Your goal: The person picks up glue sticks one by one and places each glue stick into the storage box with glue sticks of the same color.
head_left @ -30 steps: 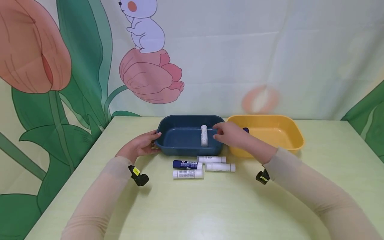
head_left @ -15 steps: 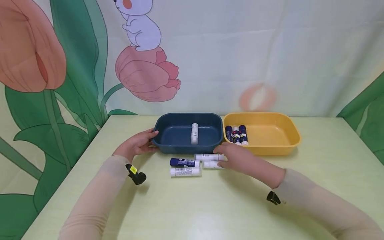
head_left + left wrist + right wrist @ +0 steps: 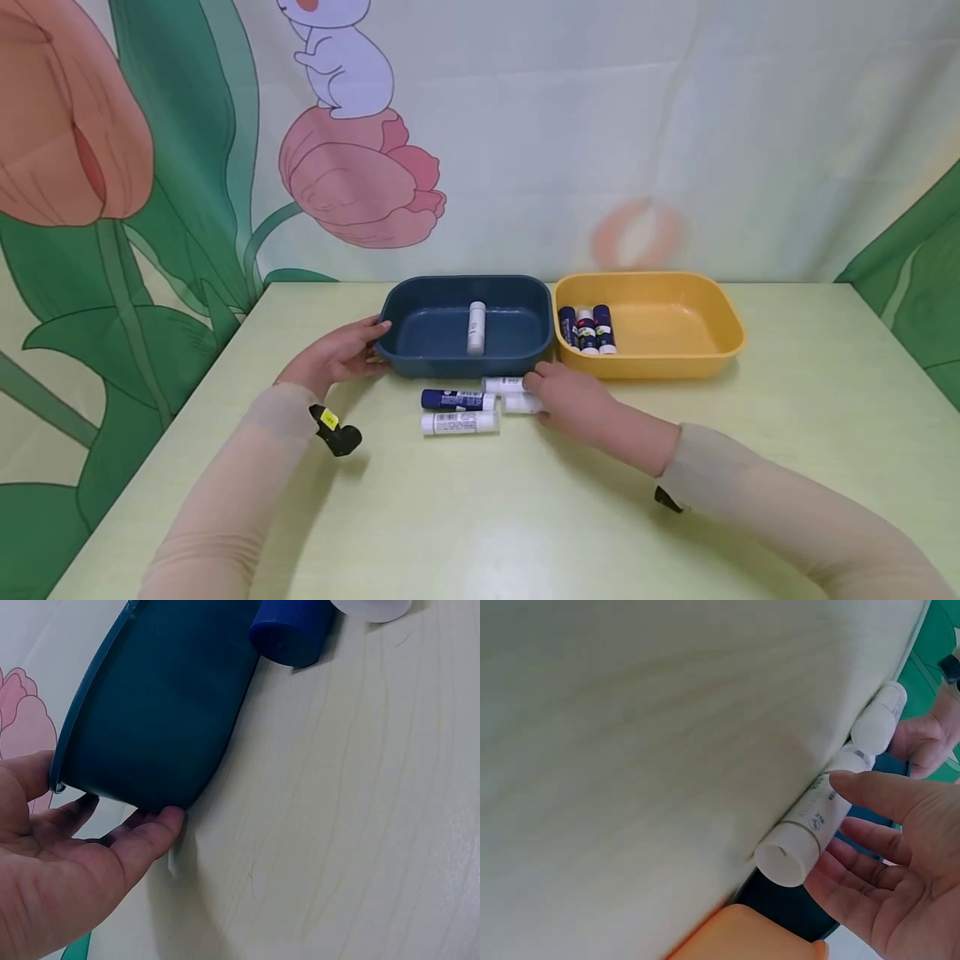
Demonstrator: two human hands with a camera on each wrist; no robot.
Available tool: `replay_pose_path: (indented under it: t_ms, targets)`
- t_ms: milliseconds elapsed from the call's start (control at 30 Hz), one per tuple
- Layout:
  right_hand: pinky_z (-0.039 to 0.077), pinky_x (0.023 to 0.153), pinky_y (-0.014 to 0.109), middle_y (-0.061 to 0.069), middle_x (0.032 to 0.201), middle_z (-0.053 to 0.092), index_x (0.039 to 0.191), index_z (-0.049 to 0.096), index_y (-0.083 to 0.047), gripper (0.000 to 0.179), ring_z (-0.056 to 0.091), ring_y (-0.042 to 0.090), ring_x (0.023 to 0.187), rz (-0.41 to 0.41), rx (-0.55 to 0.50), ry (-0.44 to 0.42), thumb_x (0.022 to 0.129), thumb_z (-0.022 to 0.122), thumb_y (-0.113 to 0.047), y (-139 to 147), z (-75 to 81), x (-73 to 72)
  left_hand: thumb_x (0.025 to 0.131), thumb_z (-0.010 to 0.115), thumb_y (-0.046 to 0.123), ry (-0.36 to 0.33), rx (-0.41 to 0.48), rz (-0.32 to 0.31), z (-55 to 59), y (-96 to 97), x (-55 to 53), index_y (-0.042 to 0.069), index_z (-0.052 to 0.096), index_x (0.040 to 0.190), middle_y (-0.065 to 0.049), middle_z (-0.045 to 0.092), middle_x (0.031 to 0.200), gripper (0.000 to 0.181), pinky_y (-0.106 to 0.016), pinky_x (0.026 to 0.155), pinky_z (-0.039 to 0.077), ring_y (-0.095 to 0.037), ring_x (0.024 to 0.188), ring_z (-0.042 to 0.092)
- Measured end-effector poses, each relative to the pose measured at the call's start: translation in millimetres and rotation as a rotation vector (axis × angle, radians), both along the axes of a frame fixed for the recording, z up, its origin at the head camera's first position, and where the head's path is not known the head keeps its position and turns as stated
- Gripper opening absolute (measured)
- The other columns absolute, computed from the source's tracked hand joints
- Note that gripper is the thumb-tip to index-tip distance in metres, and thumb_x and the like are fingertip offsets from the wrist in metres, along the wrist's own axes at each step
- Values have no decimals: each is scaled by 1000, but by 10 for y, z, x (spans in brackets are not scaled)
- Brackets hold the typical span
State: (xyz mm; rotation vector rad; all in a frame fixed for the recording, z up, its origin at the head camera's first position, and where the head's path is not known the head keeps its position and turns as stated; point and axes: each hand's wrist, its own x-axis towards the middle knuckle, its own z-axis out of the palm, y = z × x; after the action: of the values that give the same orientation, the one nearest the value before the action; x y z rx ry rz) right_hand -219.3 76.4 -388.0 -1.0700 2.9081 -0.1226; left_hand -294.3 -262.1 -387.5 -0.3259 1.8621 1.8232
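Note:
My left hand (image 3: 339, 356) grips the left end of a dark blue plastic tray (image 3: 431, 367), thumb at the rim and fingers against the outer wall. One white glue stick (image 3: 476, 327) lies inside that tray. On the table in front, my right hand (image 3: 573, 400) pinches a white glue stick (image 3: 810, 825) between thumb and fingers; its right end is hidden in the head view. Another white glue stick (image 3: 502, 385) lies just behind, partly covered by the hand. To the left lie a dark blue glue stick (image 3: 453, 400) and a white labelled glue stick (image 3: 460, 422).
A yellow tray (image 3: 675, 367) stands right beside the blue one, with several dark blue glue sticks (image 3: 587, 331) at its left end. Behind the table (image 3: 465, 508) hangs a printed cloth (image 3: 540, 167) with flowers and a white animal.
My right hand has come down from above the blue tray's right side to the glue sticks in front and taken hold of a white one. My left hand stays at the tray.

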Motion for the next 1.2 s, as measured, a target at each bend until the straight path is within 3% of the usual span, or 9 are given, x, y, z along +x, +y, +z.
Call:
replay_pose_path:
  t_ms: [500,800,1033,1200]
  targets:
    - [59,87,36,12,112,66,122,65,-3,32,58,25,98,-7,103,-8,92,75,-11,-79,-81,-47,113,31,28,-10,-12,23,-13,0,-23,21,1,166,-18,10,172,62,-53,129,24,-29,151,23]
    - [59,86,37,13,109,66,120,66,-1,31,58,25,95,-8,83,-21,91,75,-8,-59,-48,-20,113,31,28,-12,-10,25,-1,9,-17,21,1,166,-18,10,173,61,-53,129,24,-31,152,22]
    - [57,82,34,11,105,69,114,67,-2,29,58,21,89,-23,50,-89,89,78,-11,-39,58,-20,113,31,27,-15,-4,28,-5,10,-14,21,1,166,-19,9,173,61,-54,128,23,-32,153,21]
    - [53,77,30,8,96,69,111,67,-2,26,55,19,83,-53,3,-192,89,77,-12,-21,169,-62,113,31,28,-14,-1,25,-6,11,-17,22,1,166,-18,7,173,61,-54,129,22,-32,155,19]
